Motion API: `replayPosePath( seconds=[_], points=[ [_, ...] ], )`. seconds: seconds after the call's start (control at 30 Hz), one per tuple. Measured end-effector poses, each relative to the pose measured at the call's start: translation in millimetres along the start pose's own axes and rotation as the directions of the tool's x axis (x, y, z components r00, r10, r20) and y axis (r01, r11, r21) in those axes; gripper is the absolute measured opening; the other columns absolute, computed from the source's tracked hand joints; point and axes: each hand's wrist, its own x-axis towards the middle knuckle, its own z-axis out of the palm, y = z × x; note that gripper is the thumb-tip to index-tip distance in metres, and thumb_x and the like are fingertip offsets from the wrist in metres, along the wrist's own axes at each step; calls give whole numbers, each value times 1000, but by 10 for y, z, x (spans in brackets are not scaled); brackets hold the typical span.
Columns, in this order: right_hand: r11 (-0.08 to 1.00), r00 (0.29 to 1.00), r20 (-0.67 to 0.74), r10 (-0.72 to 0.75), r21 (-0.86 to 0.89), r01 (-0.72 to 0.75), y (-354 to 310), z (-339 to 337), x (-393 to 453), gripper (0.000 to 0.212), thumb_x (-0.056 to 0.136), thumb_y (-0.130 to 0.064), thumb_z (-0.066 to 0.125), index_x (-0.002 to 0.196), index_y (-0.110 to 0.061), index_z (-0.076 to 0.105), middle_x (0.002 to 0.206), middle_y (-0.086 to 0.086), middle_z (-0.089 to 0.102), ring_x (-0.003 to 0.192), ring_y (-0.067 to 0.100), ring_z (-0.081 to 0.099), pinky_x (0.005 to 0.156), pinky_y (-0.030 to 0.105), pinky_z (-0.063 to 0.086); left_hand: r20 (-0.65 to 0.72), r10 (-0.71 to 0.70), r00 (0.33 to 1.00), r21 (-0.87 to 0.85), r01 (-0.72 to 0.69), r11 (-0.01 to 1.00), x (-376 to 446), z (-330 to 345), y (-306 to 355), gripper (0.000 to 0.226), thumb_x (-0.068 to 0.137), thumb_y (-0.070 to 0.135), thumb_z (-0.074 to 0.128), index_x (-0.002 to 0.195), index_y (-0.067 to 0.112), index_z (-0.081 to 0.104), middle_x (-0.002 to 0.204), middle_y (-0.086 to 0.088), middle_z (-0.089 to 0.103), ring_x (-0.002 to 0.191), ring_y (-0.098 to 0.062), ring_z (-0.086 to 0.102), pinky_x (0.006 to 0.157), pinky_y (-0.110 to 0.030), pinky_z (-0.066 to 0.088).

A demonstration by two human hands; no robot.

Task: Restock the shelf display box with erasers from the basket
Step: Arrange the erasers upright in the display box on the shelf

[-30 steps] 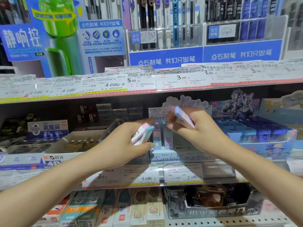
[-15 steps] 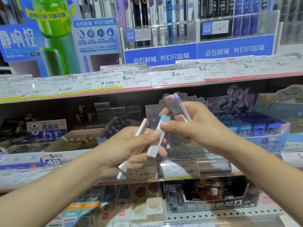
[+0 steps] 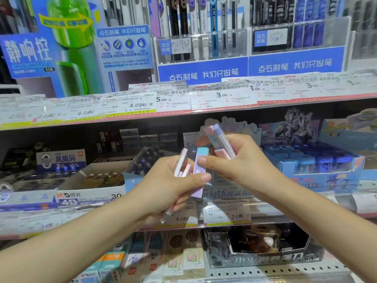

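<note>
My left hand [image 3: 173, 186] grips several long pastel erasers, pink-and-white ones [image 3: 182, 162] and a lilac one with a light blue tip [image 3: 201, 172]. My right hand [image 3: 240, 166] holds two pink and blue erasers [image 3: 219, 139] tilted upward, and its thumb touches the blue-tipped eraser. Both hands hover in front of the pastel character display box [image 3: 230, 193] on the middle shelf, which they largely hide. No basket is in view.
A white 4B eraser box [image 3: 87, 193] stands left of the display box, and a blue box of small items [image 3: 326, 170] stands to its right. Price tags line the shelf edges [image 3: 204, 97]. Pen racks fill the top; boxed goods sit on the lower shelf [image 3: 265, 252].
Both hands have pulled back from the display box and risen. The erasers in my left hand now stand upright, and my right thumb has come onto the blue-tipped one.
</note>
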Motion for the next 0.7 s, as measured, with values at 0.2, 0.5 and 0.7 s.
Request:
replayPosePath(
  seconds=[0.2,0.5,0.7],
  points=[
    [981,989,-93,-111,-168,95,-114,-292,143,27,78,3,65,85,-22,62,52,-23,61,50,-14,53,49,1,37,-49,404,914,555,-311,772,63,-101,-2,8,87,13,61,88,14,69,75,4,68,63,-3,61,55,-13,46],
    [694,996,-6,-91,-717,59,127,-344,412,13,83,-13,60,95,-8,59,91,14,64,84,26,56,74,37,40,282,307,909,873,-376,311,254,-242,-41,65,75,4,44,133,33,46,110,-5,66,90,-27,59,77,-36,50],
    [681,1000,-7,-21,-733,9,230,-299,482,19,86,-12,57,103,-7,60,98,11,62,92,27,56,62,28,32,316,300,900,867,-403,293,230,-238,39,68,81,-2,50,137,35,40,103,-5,67,99,-9,39,57,-2,35]
  ],
)
